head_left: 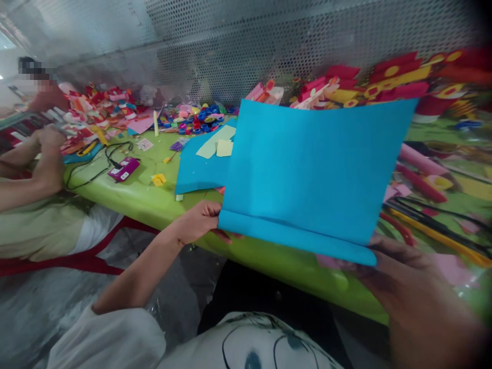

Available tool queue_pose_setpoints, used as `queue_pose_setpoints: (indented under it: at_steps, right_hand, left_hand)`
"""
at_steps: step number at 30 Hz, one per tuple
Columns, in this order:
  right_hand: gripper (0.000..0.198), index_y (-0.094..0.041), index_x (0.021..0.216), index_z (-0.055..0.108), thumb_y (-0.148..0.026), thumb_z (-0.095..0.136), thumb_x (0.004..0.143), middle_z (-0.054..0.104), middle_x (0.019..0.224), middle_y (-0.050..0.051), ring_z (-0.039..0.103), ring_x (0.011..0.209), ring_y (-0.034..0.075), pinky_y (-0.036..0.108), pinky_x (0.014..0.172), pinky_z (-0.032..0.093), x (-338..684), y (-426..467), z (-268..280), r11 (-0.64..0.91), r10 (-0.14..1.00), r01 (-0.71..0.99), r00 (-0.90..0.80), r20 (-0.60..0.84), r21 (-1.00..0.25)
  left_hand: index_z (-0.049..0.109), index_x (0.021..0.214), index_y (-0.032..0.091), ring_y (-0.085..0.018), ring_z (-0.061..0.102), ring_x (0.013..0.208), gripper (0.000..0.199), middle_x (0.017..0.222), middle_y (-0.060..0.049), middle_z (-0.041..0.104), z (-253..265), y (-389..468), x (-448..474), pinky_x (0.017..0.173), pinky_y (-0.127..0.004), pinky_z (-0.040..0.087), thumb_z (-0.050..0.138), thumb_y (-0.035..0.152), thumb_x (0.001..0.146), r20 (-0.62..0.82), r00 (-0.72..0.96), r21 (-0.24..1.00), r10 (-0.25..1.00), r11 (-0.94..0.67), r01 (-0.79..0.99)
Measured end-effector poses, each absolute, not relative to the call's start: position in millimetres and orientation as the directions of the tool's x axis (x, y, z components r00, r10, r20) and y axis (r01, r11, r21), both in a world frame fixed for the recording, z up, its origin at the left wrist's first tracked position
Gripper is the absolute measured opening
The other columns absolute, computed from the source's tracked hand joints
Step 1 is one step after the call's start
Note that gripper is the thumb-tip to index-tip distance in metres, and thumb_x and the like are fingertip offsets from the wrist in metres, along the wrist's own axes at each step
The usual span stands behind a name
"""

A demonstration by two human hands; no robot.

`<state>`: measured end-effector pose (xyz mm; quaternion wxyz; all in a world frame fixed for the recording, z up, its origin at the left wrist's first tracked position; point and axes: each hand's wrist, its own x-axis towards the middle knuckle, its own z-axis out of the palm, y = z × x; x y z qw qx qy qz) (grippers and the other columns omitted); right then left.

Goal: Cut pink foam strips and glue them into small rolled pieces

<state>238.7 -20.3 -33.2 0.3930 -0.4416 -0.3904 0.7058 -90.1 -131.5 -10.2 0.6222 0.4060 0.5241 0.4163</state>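
Observation:
A large blue craft sheet (307, 169), perhaps foam or paper, is held up over the table's front edge with its near edge rolled into a tube. My left hand (202, 223) grips the rolled edge at its left end, fingers closed round it. At the right end my right hand (400, 266) is closed on the same roll, thumb on top and fingers partly hidden below. Behind it on the table lies another blue sheet (200, 169) carrying pale yellow-green pieces (225, 147).
A green-covered table (146, 197) holds a purple power box (123, 169) with a black cable, small yellow pieces (158, 179) and piled colourful parts (200, 118). Red and yellow rolled pieces (400, 77) crowd the back right. At left, another person's arms (42, 154) rest near the table. A perforated metal panel (230, 51) stands behind.

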Motion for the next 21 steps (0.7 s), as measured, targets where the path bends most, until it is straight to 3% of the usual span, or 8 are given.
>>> queue_pose_setpoints:
  at_steps: [3, 7, 11, 16, 21]
  right_hand:
    - [0.034, -0.026, 0.073, 0.081, -0.034, 0.103, 0.048, 0.078, 0.069, 0.002, 0.077, 0.058, 0.023, 0.027, 0.057, 0.064, 235, -29, -24, -0.427, 0.871, -0.250, -0.370, -0.322, -0.869]
    - [0.031, -0.023, 0.080, 0.082, -0.034, 0.100, 0.058, 0.077, 0.074, -0.001, 0.072, 0.058, 0.014, 0.022, 0.059, 0.060, 234, -34, -11, -0.375, 0.847, -0.282, -0.492, -0.203, -0.883]
    - [0.032, -0.023, 0.089, 0.083, -0.043, 0.095, 0.067, 0.078, 0.073, 0.002, 0.074, 0.064, 0.016, 0.024, 0.062, 0.060, 239, -31, -10, -0.295, 0.835, -0.241, -0.536, -0.127, -0.925]
    - [0.023, -0.023, 0.085, 0.084, -0.046, 0.087, 0.079, 0.079, 0.073, 0.005, 0.073, 0.063, 0.015, 0.022, 0.062, 0.059, 246, -25, -20, -0.257, 0.792, -0.191, -0.604, -0.092, -0.947]
    - [0.019, -0.026, 0.078, 0.086, -0.044, 0.088, 0.077, 0.078, 0.066, 0.005, 0.072, 0.061, 0.015, 0.021, 0.059, 0.058, 248, -21, -26, -0.219, 0.813, -0.161, -0.575, -0.088, -0.962]
  left_hand:
    - [0.083, 0.082, 0.015, -0.021, 0.077, 0.073, 0.029, 0.078, -0.011, 0.081, -10, -136, -87, 0.061, -0.023, 0.062, 0.091, 0.041, 0.070, -0.380, 0.021, 0.914, 0.925, 0.378, -0.149]
    - [0.084, 0.077, 0.017, -0.019, 0.075, 0.065, 0.029, 0.071, -0.008, 0.080, -8, -138, -87, 0.057, -0.022, 0.061, 0.095, 0.041, 0.064, -0.465, 0.000, 0.870, 0.885, 0.458, -0.183]
    - [0.085, 0.081, 0.019, -0.019, 0.076, 0.067, 0.033, 0.074, -0.009, 0.080, -8, -136, -86, 0.057, -0.021, 0.061, 0.096, 0.045, 0.063, -0.491, -0.010, 0.856, 0.871, 0.480, -0.193]
    - [0.085, 0.078, 0.018, -0.019, 0.075, 0.069, 0.029, 0.076, -0.010, 0.080, -9, -137, -84, 0.059, -0.023, 0.062, 0.096, 0.040, 0.062, -0.473, -0.029, 0.873, 0.880, 0.464, -0.150]
    - [0.086, 0.078, 0.021, -0.018, 0.074, 0.067, 0.026, 0.078, -0.008, 0.081, -2, -136, -83, 0.061, -0.023, 0.062, 0.096, 0.040, 0.063, -0.434, 0.010, 0.896, 0.901, 0.433, -0.096]
